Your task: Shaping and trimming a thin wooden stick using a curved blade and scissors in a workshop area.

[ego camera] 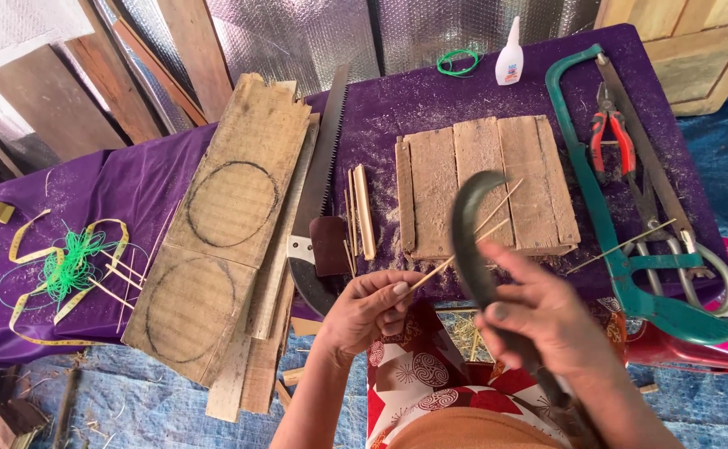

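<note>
Thin bamboo stick [463, 249] held out over the counter [131, 187] edge, its near end pinched by the left hand [372, 309] fingers; curved dark knife [470, 241] blade crosses the stick, right hand [547, 312] fingers wrapped tight round its handle; slatted wooden board [484, 183] just behind; green hacksaw [621, 208] and red pliers [611, 133] to the right; hand saw [324, 158], bundle of sticks [360, 212] and plank with drawn circles [222, 224] to the left; glue bottle [510, 56] at the far edge.

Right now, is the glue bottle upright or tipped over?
Upright. The white glue bottle stands on its base on the purple cloth, nozzle pointing up, next to the green loop.
</note>
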